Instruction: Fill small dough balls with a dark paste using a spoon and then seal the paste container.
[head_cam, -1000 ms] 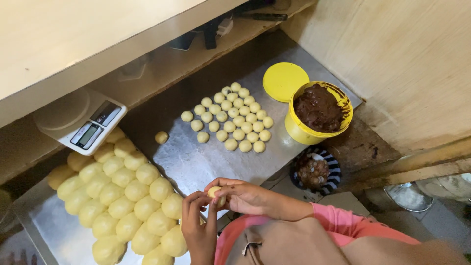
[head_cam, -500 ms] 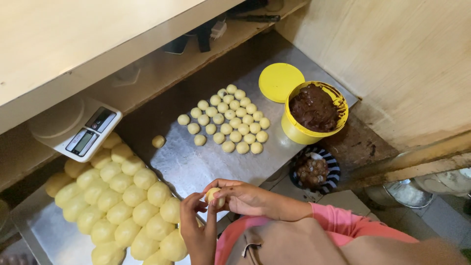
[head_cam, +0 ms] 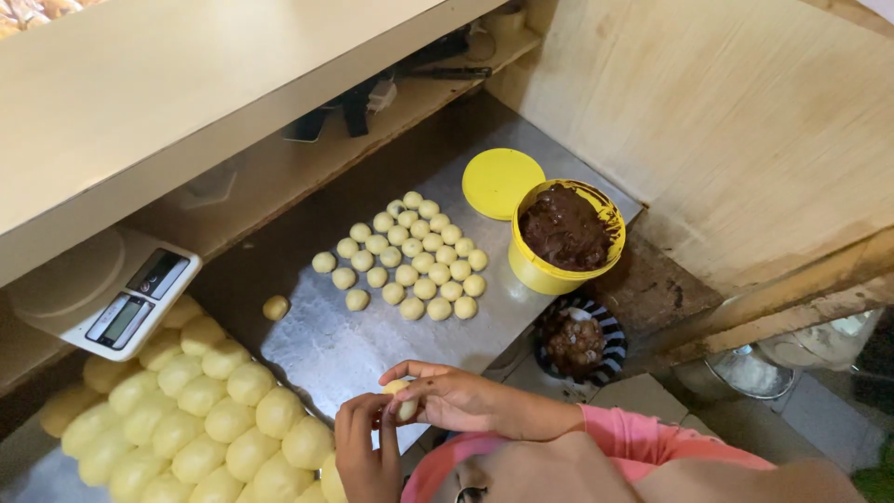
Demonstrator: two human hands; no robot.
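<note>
- My left hand [head_cam: 368, 452] and right hand [head_cam: 452, 396] pinch one small dough ball [head_cam: 400, 399] between curled fingertips, above the metal counter's [head_cam: 345, 354] near edge.
- Large dough balls [head_cam: 200, 410] lie just left; small balls [head_cam: 410, 256] sit beyond, by the yellow tub of chocolate filling [head_cam: 563, 237].

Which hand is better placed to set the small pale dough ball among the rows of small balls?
Probably the right hand: it pinches the small pale dough ball and lies nearer the rows of small balls; the left hand sits by the bigger balls.
</note>
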